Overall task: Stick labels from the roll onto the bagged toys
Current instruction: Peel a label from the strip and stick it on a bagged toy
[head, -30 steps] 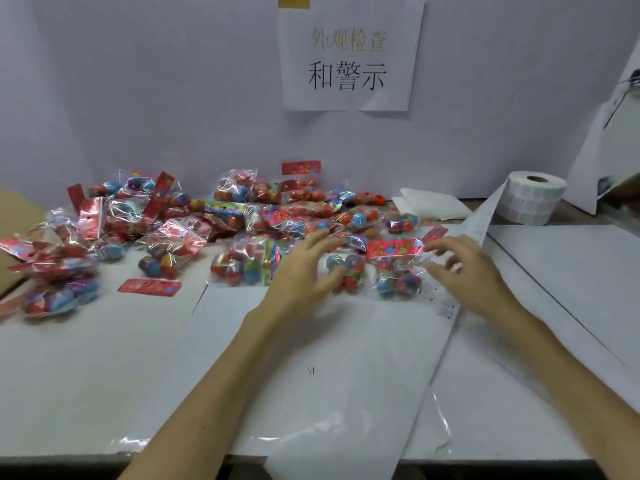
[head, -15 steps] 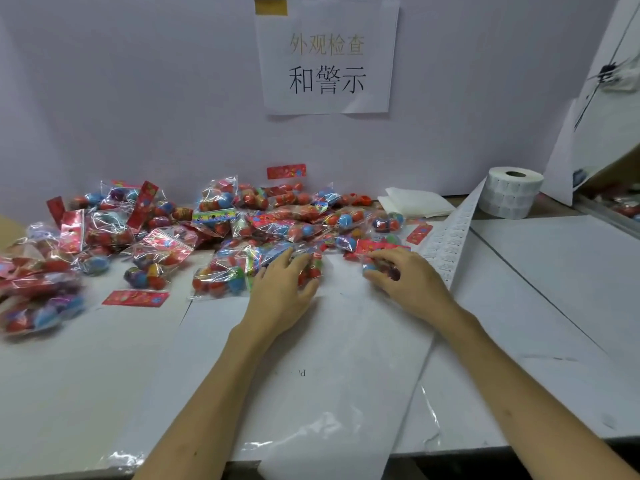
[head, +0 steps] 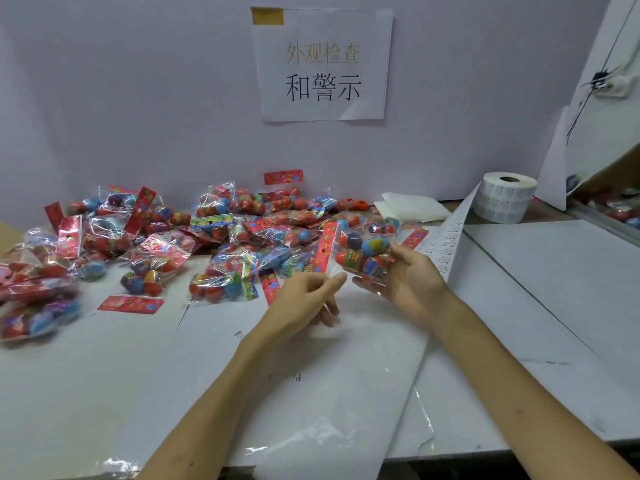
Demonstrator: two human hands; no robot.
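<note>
Above the white surface [head: 104,375], both hands hold one bagged toy [head: 363,252].
Fingers of the right hand [head: 412,289] curl under the bag; the left hand [head: 301,299] pinches its near edge. At far right stands the label roll [head: 505,199], its strip [head: 446,244] trailing toward the hands.

Print on label strip [head: 446,237] too small to be read, left-edge bagged toys [head: 24,317] blurred and cropped, right hand [head: 412,285] fingertips hidden behind held bag [head: 363,251], left hand [head: 301,299] contact with bag edge not resolved
</note>
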